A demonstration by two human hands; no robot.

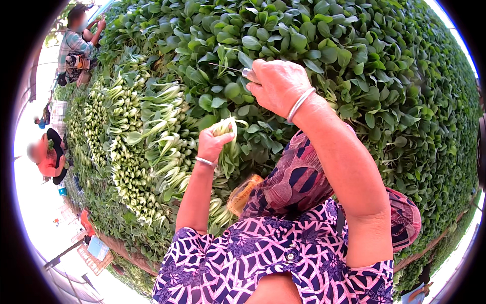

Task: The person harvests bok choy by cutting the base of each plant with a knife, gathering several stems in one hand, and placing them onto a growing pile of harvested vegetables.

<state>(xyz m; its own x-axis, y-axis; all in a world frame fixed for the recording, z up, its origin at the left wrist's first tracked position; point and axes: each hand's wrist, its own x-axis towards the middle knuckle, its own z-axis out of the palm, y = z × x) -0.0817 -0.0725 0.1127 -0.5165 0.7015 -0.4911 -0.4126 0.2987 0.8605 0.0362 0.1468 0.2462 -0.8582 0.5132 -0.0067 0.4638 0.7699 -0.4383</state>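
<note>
My left hand is closed around the pale stems of a bok choy plant and lifts it above the bed. My right hand, with a silver bangle on the wrist, is closed on a small knife; only a bit of metal shows at the fingers, near the leaves. Both hands hover over the dense green bok choy bed. Cut bok choy plants lie in rows to the left of my left hand, white stems showing.
An orange mesh bag sits by my knee. A person in a plaid shirt works at the far left top; another in an orange top crouches at the left edge. A blue crate lies on pale ground lower left.
</note>
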